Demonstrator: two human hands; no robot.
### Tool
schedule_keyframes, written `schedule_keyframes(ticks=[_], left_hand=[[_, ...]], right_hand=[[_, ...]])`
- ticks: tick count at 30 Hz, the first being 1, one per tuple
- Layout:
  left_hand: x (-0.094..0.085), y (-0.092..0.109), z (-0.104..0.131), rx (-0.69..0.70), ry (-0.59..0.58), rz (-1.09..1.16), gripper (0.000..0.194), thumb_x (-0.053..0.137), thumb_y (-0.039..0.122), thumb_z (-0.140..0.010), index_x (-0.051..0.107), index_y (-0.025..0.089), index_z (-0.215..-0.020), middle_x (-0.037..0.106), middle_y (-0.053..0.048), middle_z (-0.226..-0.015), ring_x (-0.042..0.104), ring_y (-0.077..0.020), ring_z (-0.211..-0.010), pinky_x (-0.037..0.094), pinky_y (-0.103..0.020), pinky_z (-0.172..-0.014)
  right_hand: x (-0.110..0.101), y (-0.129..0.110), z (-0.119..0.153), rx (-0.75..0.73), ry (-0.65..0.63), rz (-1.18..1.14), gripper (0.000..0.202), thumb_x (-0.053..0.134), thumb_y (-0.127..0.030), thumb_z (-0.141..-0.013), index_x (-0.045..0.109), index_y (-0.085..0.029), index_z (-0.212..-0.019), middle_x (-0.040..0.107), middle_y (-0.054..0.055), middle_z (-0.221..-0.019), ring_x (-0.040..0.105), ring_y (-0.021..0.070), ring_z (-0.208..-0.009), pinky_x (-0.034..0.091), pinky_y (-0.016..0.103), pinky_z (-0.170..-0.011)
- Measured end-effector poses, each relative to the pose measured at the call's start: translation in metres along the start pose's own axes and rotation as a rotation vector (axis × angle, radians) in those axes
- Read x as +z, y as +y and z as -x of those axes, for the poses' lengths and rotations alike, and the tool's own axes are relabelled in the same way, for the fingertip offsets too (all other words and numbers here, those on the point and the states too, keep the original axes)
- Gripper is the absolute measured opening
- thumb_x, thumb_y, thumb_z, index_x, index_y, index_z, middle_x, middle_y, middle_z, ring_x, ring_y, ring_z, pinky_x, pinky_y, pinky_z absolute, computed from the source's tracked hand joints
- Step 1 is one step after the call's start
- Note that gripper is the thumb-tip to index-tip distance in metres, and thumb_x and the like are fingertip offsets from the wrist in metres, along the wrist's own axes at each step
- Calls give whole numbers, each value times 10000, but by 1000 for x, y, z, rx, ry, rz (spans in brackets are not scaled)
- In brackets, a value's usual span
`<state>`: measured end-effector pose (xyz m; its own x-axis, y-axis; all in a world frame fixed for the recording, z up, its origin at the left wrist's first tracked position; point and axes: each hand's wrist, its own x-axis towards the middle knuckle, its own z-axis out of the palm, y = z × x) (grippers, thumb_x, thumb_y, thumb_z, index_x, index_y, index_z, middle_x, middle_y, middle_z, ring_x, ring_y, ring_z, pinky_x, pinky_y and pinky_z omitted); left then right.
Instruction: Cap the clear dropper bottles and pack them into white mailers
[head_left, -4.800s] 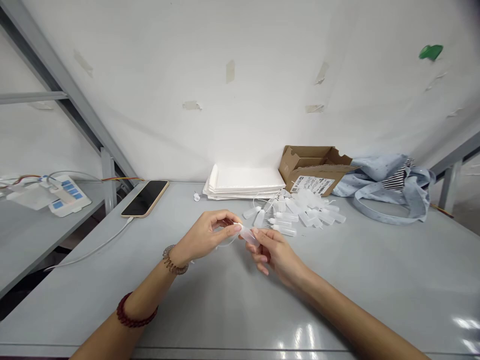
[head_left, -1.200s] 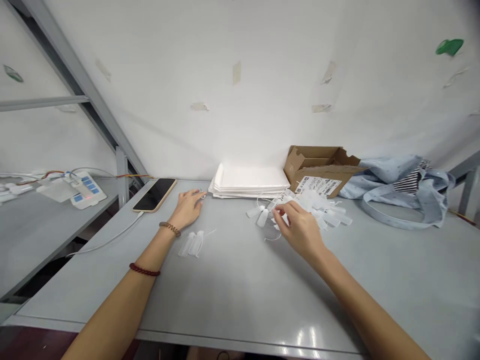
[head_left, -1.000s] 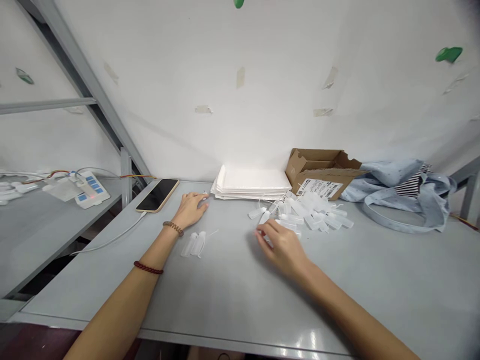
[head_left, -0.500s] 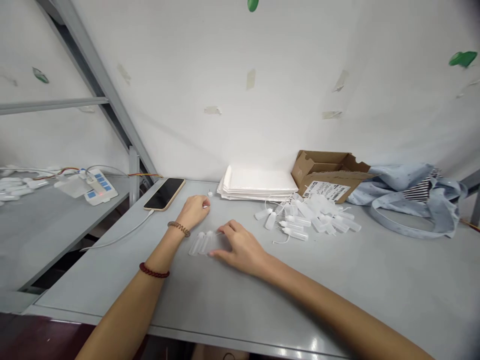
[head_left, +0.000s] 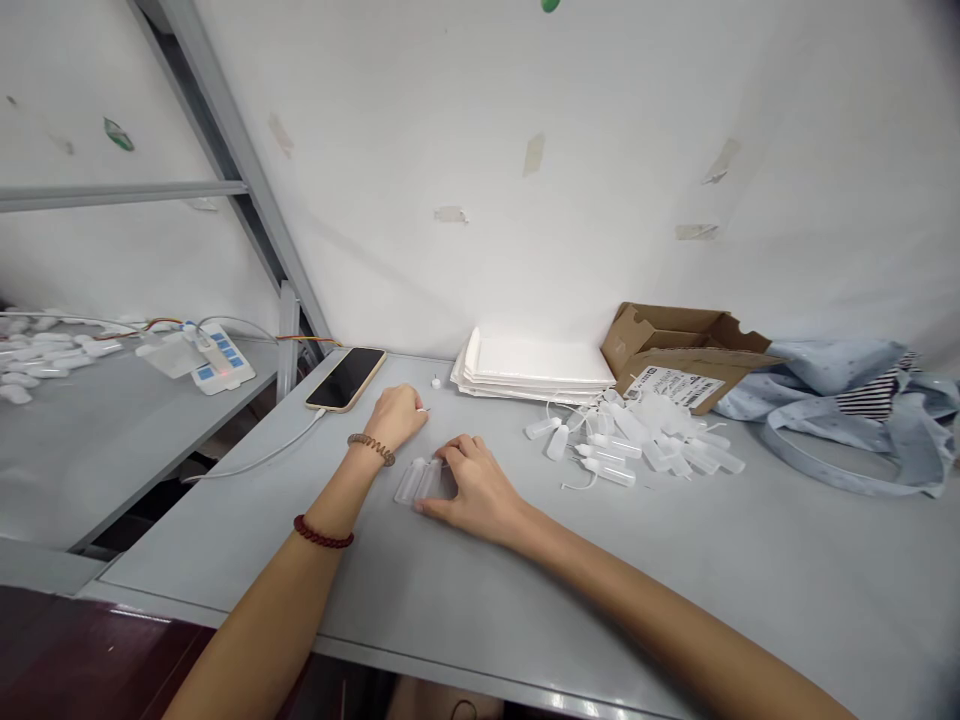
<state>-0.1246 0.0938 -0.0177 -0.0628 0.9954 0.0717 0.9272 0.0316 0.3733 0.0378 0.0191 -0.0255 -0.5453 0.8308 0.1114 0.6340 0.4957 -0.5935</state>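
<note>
My left hand (head_left: 400,414) is closed, knuckles up, above the grey table. A small white needle-tip cap (head_left: 424,409) pokes out from its fingertips. Another such cap (head_left: 436,382) stands on the tabletop just beyond. My right hand (head_left: 476,490) curls round the right end of a short row of clear plastic dropper bottles (head_left: 409,481), thumb at the near end and fingers at the far end. The bottles lie side by side, and the right hand partly hides them. To the right of both hands is a loose heap of similar bottles (head_left: 652,430), some with needle tips and tethered caps.
A charging phone (head_left: 346,379) lies left of my hands. White padded envelopes (head_left: 536,368) are stacked by the wall, beside an open cardboard box (head_left: 675,350) and light blue cloth (head_left: 825,400). More white bottles (head_left: 52,355) and a power strip (head_left: 223,360) occupy the left table.
The view has swung a little left. My right hand has moved left and closed in around the bottle row. The cap's tip now shows at my left fingertips.
</note>
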Motion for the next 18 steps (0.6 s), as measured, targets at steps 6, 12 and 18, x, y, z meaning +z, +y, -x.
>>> schedule_keyframes(ticks=[6, 12, 18], left_hand=[[-7, 10, 4, 15, 14, 203, 243, 622, 230, -685, 710, 130, -888, 698, -105, -788, 637, -285, -852, 466, -342, -788], [-15, 46, 29, 154, -108, 589, 397, 512, 325, -803, 610, 169, -1154, 666, -33, -737, 635, -195, -738, 493, -303, -701], [0, 78, 57, 151, -270, 1172, 251, 585, 334, -811, 659, 190, -1003, 643, -40, -885, 593, -160, -863, 465, -297, -791]], right_hand=[[-18, 1, 13, -62, 62, 14, 514, 713, -337, -688, 546, -135, -1129, 601, 121, -1053, 500, 284, -1010, 403, 453, -866], [-46, 26, 44, -338, 299, 50, 520, 656, -272, -776, 448, -188, -1245, 594, 112, -1029, 531, 252, -944, 449, 426, -804], [-55, 51, 64, -392, 405, 33, 601, 628, -241, -813, 368, -251, -1355, 585, 95, -1035, 542, 234, -925, 474, 411, -780]])
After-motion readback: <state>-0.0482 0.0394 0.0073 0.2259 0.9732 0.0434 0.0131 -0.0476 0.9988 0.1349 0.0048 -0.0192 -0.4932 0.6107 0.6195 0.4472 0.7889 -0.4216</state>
